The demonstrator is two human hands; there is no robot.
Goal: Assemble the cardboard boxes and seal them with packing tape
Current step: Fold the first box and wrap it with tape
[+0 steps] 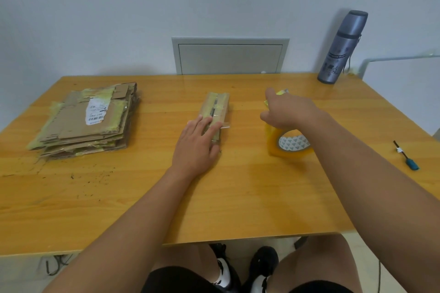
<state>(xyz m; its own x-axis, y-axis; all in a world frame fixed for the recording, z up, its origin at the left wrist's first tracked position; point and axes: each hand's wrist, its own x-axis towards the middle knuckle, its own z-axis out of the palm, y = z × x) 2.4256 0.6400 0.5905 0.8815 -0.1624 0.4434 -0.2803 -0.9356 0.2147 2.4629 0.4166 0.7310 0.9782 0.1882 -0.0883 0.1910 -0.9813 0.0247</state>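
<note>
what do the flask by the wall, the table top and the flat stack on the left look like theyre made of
Flask: likely metal, brushed grey-blue with a soft sheen and printed markings.
Table top: wood or wood-look laminate, glossy, orange-tan grain lines and reflections.
Flattened box stack: brown corrugated cardboard, matte, frayed edges, yellowish tape remnants and a white shipping label.

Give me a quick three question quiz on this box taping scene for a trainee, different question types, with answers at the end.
1. True or false: the left hand lies flat on the small box.
2. What is the right hand on? A) flask B) tape roll C) flat cardboard stack
3. Fill in: the flask stands at the table's far ____ corner.

Key: 1 true. 2 B, the tape roll. 3 right. The cardboard stack lies far left, untouched.
</note>
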